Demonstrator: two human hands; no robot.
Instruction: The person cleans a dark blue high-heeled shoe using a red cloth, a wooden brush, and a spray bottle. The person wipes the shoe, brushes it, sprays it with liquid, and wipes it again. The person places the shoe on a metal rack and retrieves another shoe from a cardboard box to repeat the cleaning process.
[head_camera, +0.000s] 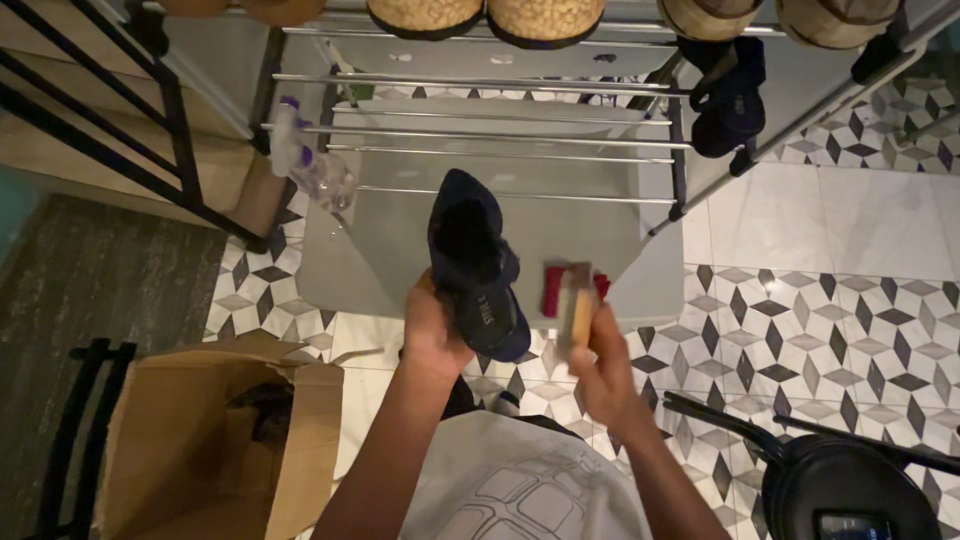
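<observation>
Head view, looking down. A dark navy shoe (475, 265) is held up in front of the body by the left hand (432, 335), whose fingers are closed around the heel end from below; the opening of the shoe faces the camera and the toe points away, toward a metal rack (480, 135). A wooden-backed brush (577, 305) is gripped in the right hand (600, 375), the fingers wrapped about its block, and it is held just beside the shoe, apart from it; whether the bristles meet the shoe cannot be told. Red items (552, 290) lie on the grey surface (380, 260) behind the brush. A spray bottle (300, 160) with purple parts rests at the rack's left, and an open cardboard box (215, 440) stands on the patterned tile floor (850, 330) at lower left.

For brushing to be done well, it is judged that the shoe should be kept firmly braced at the heel, the bristle face laid flat on the upper, and short strokes drawn in one direction, the shoe being turned rather than the brush wrist.
</observation>
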